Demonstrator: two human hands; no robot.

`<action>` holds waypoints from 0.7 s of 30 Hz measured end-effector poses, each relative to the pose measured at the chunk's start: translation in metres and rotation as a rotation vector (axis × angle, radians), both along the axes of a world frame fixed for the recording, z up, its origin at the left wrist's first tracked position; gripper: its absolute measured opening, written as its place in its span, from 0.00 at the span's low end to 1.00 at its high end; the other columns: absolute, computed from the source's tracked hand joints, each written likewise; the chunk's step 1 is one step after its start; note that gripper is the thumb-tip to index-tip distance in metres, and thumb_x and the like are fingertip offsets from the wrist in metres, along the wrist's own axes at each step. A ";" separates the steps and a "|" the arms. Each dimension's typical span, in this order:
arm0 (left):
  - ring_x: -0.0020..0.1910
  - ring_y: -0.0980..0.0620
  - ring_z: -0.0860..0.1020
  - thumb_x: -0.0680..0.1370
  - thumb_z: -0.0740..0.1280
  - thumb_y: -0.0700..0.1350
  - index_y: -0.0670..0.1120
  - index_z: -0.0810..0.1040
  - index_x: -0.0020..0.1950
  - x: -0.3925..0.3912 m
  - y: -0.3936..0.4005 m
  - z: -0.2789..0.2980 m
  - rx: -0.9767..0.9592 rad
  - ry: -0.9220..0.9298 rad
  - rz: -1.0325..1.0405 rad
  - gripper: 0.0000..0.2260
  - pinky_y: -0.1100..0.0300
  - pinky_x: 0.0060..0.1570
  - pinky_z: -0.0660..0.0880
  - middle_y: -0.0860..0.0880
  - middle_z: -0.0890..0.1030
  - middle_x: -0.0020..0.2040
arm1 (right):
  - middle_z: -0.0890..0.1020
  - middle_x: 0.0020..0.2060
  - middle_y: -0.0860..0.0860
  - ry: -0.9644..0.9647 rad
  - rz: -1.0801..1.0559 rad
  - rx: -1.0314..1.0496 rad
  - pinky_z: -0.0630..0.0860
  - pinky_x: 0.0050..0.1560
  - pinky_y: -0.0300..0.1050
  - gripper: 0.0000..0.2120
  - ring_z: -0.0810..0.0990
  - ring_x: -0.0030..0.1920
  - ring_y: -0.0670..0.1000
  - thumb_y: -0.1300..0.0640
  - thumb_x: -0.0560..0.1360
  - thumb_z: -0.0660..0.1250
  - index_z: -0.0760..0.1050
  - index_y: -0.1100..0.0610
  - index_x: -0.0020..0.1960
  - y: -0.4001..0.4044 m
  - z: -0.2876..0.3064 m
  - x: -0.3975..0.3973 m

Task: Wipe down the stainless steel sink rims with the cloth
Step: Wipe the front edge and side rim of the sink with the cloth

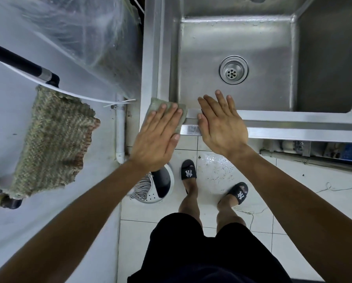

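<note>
Black slides [188, 170] on tiled floor are seen nearest; at the sink rim [293, 127] corner, a grey-green cloth [161, 105] is pressed flat under the left hand [156, 137], the right hand [222, 127] laid flat, empty, alongside; drain [233, 70] beyond.

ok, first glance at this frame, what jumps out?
Two flat hands at the sink's near left corner: the left hand presses a grey-green cloth onto the steel rim, the right hand rests bare on the rim beside it. Behind them the basin's round drain stands out. Far left, a worn woven rag hangs by a dark pole, and a mop bucket sits on the tiled floor by the person's feet.
</note>
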State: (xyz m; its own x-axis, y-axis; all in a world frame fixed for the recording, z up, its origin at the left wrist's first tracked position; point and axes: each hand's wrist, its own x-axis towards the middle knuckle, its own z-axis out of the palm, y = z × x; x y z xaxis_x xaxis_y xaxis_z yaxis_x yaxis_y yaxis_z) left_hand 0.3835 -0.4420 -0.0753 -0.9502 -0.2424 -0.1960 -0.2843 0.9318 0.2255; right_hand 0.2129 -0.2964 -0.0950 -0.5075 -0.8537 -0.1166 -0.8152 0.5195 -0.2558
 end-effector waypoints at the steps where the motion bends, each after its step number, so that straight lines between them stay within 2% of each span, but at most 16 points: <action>1: 0.84 0.45 0.50 0.87 0.48 0.52 0.44 0.53 0.85 0.000 -0.014 0.000 -0.001 -0.014 -0.072 0.26 0.44 0.82 0.49 0.44 0.54 0.85 | 0.70 0.78 0.57 0.005 0.008 -0.001 0.52 0.82 0.62 0.29 0.57 0.82 0.60 0.46 0.86 0.43 0.64 0.60 0.80 0.000 0.000 0.000; 4: 0.84 0.48 0.46 0.88 0.44 0.54 0.49 0.49 0.85 -0.015 -0.061 0.002 -0.003 -0.082 -0.221 0.25 0.47 0.83 0.45 0.48 0.51 0.85 | 0.70 0.77 0.57 0.025 0.037 -0.015 0.53 0.82 0.62 0.29 0.58 0.82 0.60 0.47 0.86 0.44 0.64 0.60 0.80 0.000 0.000 0.000; 6: 0.84 0.49 0.45 0.87 0.44 0.53 0.49 0.52 0.85 -0.029 -0.078 0.003 -0.008 -0.062 -0.202 0.25 0.49 0.83 0.43 0.49 0.52 0.85 | 0.71 0.77 0.57 0.052 0.084 -0.028 0.54 0.82 0.62 0.28 0.60 0.82 0.61 0.47 0.86 0.45 0.64 0.60 0.80 0.002 -0.001 0.000; 11: 0.84 0.46 0.43 0.87 0.45 0.52 0.47 0.50 0.85 -0.025 -0.022 0.001 -0.031 -0.009 0.162 0.27 0.46 0.82 0.42 0.47 0.48 0.86 | 0.65 0.80 0.58 0.106 0.269 -0.030 0.55 0.81 0.62 0.29 0.58 0.82 0.61 0.45 0.87 0.46 0.59 0.59 0.82 0.008 0.001 -0.003; 13: 0.84 0.46 0.42 0.87 0.45 0.52 0.47 0.49 0.85 -0.014 -0.004 -0.001 -0.024 -0.012 0.205 0.26 0.47 0.82 0.41 0.47 0.47 0.85 | 0.61 0.82 0.58 0.112 0.369 -0.026 0.55 0.82 0.60 0.30 0.56 0.83 0.59 0.45 0.87 0.46 0.56 0.60 0.83 0.011 0.002 -0.007; 16: 0.84 0.48 0.44 0.87 0.45 0.53 0.48 0.51 0.85 -0.010 -0.030 0.001 -0.006 -0.012 0.067 0.26 0.48 0.82 0.42 0.48 0.50 0.85 | 0.55 0.83 0.57 0.117 0.557 -0.005 0.52 0.83 0.57 0.29 0.51 0.84 0.56 0.47 0.88 0.46 0.51 0.60 0.84 0.014 0.001 -0.016; 19: 0.84 0.48 0.44 0.87 0.46 0.52 0.48 0.53 0.85 -0.023 -0.070 0.002 0.019 -0.005 -0.076 0.26 0.50 0.82 0.41 0.48 0.52 0.85 | 0.54 0.83 0.56 0.081 0.644 0.025 0.50 0.83 0.54 0.28 0.50 0.84 0.54 0.48 0.88 0.46 0.50 0.59 0.84 0.010 0.000 -0.026; 21: 0.84 0.47 0.45 0.87 0.48 0.51 0.47 0.53 0.85 -0.031 -0.074 -0.001 0.024 0.014 -0.041 0.26 0.50 0.82 0.41 0.46 0.51 0.85 | 0.54 0.83 0.56 0.041 0.642 0.030 0.49 0.84 0.53 0.29 0.51 0.84 0.54 0.47 0.87 0.45 0.51 0.59 0.84 0.000 0.000 -0.022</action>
State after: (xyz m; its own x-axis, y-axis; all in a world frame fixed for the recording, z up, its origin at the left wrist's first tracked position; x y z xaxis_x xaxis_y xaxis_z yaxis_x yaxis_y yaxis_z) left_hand 0.3520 -0.5163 -0.0765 -0.9619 -0.1984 -0.1880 -0.2424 0.9371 0.2512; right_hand 0.1908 -0.2968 -0.0954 0.0985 -0.9857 -0.1365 -0.9752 -0.0683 -0.2106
